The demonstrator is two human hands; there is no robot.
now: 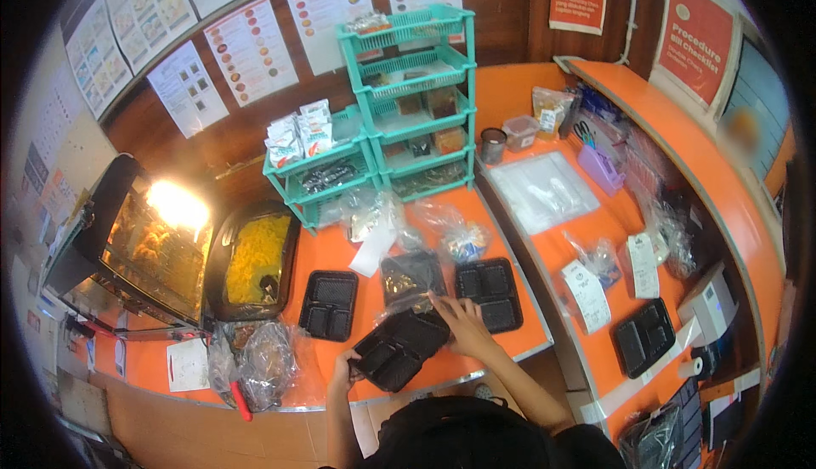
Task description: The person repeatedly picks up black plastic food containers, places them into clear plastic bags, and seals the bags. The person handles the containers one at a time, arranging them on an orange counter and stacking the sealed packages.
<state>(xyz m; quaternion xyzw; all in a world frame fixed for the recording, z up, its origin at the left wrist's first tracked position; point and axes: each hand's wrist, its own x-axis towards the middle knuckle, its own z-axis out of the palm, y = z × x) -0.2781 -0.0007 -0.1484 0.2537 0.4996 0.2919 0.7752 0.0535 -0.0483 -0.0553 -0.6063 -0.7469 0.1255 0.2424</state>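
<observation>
My left hand point(345, 369) grips the lower left corner of a black plastic compartment tray point(400, 349), which is tilted above the front edge of the orange counter. My right hand point(467, 327) is at the tray's upper right side, its fingers spread over a clear plastic bag of black items point(413, 276); whether it also holds the tray cannot be told. A second black compartment tray point(329, 305) lies flat to the left, and a third point(489, 295) lies to the right, partly behind my right hand.
A large dish of yellow rice point(256, 258) stands left, beside a lit glass food warmer point(156, 246). Turquoise tiered baskets point(415, 73) stand at the back. Bags and a red-handled utensil point(241, 400) lie front left. The right counter holds receipts point(586, 297) and another black tray point(644, 337).
</observation>
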